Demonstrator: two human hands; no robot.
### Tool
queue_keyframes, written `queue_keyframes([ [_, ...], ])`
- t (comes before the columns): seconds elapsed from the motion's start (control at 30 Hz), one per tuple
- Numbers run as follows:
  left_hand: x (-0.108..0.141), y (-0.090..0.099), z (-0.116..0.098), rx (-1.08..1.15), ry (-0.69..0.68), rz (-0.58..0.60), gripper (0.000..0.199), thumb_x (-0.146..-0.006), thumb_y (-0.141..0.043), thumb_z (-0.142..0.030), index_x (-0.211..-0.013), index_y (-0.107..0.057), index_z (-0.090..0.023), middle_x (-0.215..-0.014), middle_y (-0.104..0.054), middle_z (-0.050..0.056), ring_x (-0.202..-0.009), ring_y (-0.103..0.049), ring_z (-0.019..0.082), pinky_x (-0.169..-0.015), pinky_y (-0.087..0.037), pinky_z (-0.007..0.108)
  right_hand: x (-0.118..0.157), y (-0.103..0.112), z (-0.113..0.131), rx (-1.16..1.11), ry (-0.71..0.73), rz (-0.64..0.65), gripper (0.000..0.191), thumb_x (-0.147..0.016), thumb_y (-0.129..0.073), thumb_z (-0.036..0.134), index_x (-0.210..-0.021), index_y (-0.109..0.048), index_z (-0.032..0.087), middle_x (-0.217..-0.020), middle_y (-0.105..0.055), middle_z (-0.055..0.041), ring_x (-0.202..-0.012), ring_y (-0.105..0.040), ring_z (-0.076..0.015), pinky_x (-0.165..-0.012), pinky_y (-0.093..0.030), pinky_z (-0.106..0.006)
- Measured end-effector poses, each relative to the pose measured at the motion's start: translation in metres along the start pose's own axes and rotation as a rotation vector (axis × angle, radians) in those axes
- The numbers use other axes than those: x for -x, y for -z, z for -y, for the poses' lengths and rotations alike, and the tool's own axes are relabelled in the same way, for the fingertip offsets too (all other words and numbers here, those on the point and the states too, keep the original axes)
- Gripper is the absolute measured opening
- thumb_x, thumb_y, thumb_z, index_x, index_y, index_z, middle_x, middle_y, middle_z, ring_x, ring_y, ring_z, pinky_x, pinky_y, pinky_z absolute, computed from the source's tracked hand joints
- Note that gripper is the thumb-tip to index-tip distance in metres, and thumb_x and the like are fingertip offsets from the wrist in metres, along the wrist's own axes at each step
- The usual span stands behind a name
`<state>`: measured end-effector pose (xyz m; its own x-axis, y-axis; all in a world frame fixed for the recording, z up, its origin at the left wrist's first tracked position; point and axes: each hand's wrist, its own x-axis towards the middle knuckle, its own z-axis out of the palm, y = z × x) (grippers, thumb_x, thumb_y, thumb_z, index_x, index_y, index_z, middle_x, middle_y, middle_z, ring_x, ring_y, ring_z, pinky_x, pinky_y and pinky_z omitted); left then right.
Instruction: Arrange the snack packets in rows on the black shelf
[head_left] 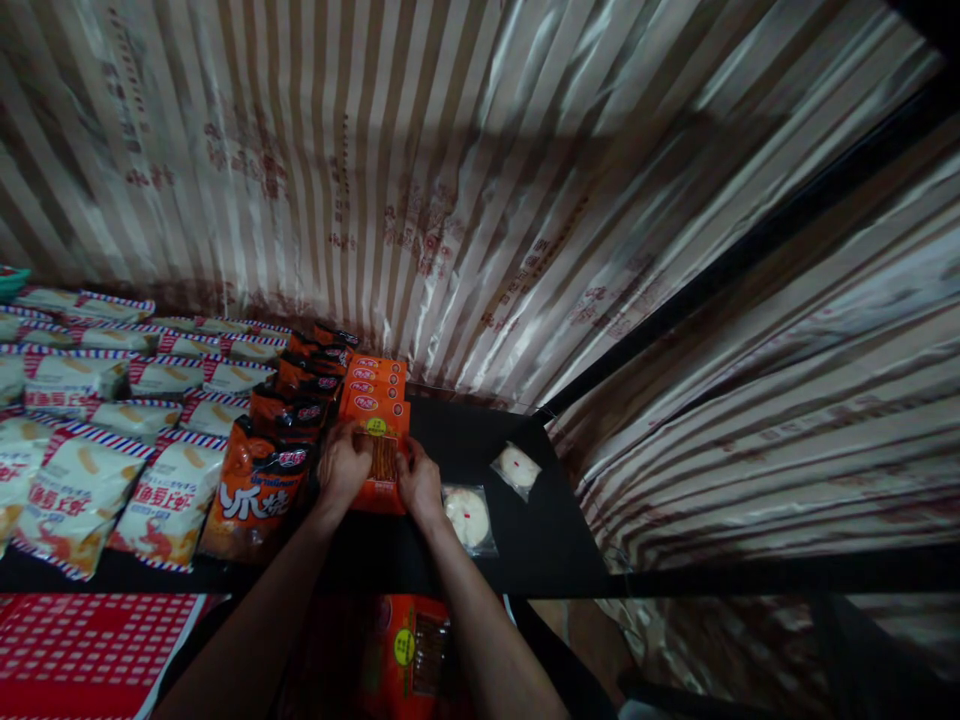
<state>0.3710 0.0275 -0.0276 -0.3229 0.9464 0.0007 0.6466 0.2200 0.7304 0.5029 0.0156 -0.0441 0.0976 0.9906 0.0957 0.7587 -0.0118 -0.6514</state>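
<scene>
On the black shelf, a row of overlapping orange packets [385, 408] runs back toward the striped curtain. The front packet has a clear window showing brown strips. My left hand [346, 464] grips its left edge, fingers closed on it. At its right edge, my right hand [418, 478] holds the same packet between thumb and fingers. Orange and black bags [259, 490] stand in a row just left of my left hand. To the right of my right hand lies a clear-wrapped round white item [469, 517], with another round white item [517, 466] farther right.
Several rows of white bags with striped edges [172, 490] fill the left of the shelf [555, 540]. Below are a red basket [90, 640] and another orange packet [409, 650]. A black pole [720, 250] slants up at the right, against the striped curtain [450, 180].
</scene>
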Motion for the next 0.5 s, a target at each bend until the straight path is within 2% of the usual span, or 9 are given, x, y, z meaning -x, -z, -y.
queue_keyframes([
  [0.27,-0.0010,0.0012,0.0012,0.006,0.003,-0.022,0.038,-0.083,-0.046,-0.025,-0.118,-0.057,-0.014,-0.128,-0.056,0.011,-0.119,-0.050,0.024,-0.102,-0.040,0.034,-0.0035,-0.0037,0.0023,0.021,-0.009,0.017,0.039,-0.088,-0.045,0.027,-0.124,-0.056,0.015,-0.112,-0.067,-0.0114,-0.098,-0.065,-0.0224,-0.086,-0.048,-0.030],
  [0.5,0.0005,0.0032,0.0011,-0.031,0.013,-0.022,0.040,-0.084,-0.045,-0.028,-0.120,-0.056,-0.015,-0.133,-0.051,0.011,-0.123,-0.047,0.025,-0.102,-0.039,0.034,-0.0031,-0.0069,0.0016,0.016,0.006,0.004,0.038,-0.088,-0.046,0.027,-0.122,-0.057,0.014,-0.106,-0.070,-0.0117,-0.093,-0.067,-0.0221,-0.083,-0.049,-0.031],
])
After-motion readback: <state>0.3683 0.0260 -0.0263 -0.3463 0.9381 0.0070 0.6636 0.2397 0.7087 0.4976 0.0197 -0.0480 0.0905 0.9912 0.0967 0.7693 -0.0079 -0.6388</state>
